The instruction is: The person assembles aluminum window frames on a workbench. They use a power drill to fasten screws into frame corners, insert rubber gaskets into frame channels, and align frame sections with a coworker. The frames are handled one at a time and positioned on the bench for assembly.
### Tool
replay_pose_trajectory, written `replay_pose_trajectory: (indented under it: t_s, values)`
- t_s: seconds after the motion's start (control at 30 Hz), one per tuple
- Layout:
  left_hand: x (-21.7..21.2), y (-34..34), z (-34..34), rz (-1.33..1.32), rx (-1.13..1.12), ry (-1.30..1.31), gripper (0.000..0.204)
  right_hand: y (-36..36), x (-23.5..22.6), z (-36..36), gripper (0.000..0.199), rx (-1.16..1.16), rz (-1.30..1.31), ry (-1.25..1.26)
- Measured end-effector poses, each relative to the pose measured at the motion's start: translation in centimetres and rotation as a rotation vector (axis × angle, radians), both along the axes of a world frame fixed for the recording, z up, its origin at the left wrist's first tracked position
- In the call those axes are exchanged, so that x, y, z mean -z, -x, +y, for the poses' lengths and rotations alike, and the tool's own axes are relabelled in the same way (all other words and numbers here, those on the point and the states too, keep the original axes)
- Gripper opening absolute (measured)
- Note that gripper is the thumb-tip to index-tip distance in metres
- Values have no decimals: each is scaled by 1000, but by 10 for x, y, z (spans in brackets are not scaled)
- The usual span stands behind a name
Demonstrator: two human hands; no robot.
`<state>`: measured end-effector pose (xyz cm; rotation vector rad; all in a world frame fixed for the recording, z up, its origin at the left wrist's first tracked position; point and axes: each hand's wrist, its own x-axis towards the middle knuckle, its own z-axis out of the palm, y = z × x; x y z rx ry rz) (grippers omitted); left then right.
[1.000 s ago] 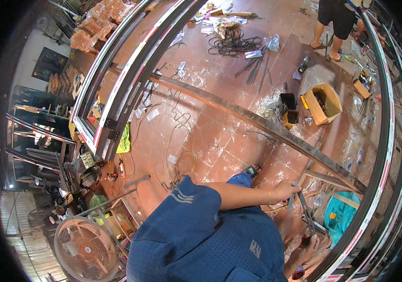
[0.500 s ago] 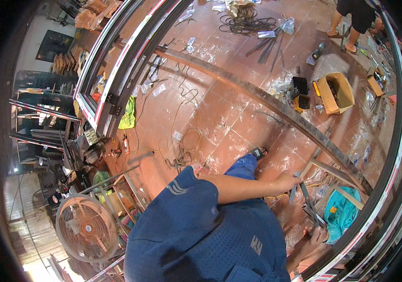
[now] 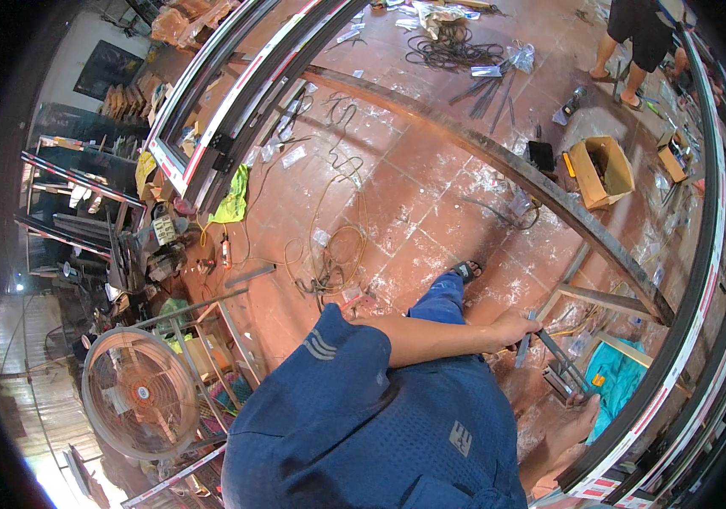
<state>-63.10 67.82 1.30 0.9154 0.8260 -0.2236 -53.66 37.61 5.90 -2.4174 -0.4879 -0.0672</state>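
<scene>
We see one hand (image 3: 514, 329) reaching out to the right, its fingers wrapped around a short grey metal bar (image 3: 522, 349) that hangs just beside the long steel frame (image 3: 498, 161) lying across the red tiled floor (image 3: 397, 195). We cannot tell which hand it is. A cardboard box (image 3: 602, 172) sits far right; a fan (image 3: 140, 392) stands near left.

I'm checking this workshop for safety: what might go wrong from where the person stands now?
The left hand grips a short metal bar among loose metal pieces; an edge might cut bare skin. The foot in an open sandal stands close to tangled cable on the tiled floor, a likely trip. The right hand is out of view.
</scene>
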Motion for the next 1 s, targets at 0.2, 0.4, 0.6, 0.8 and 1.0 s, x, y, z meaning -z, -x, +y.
replay_pose_trajectory:
  t_s: [0.2, 0.4, 0.6, 0.8, 1.0]
  values:
    - [15, 21, -25, -47, -51, 131, 24, 17, -73, 74, 34, 391, 595, -929]
    - [29, 28, -49, -142, -82, 260, 19, 11, -76, 64, 35, 327, 527, -921]
    - [9, 29, -54, -228, 21, 293, 20, -1, -60, 46, 31, 354, 499, -852]
    - [28, 26, -61, -284, 26, 260, 21, -3, -52, 48, 31, 269, 549, -796]
    - [6, 30, -39, -225, 35, 260, 20, 8, -67, 88, 22, 260, 564, -799]
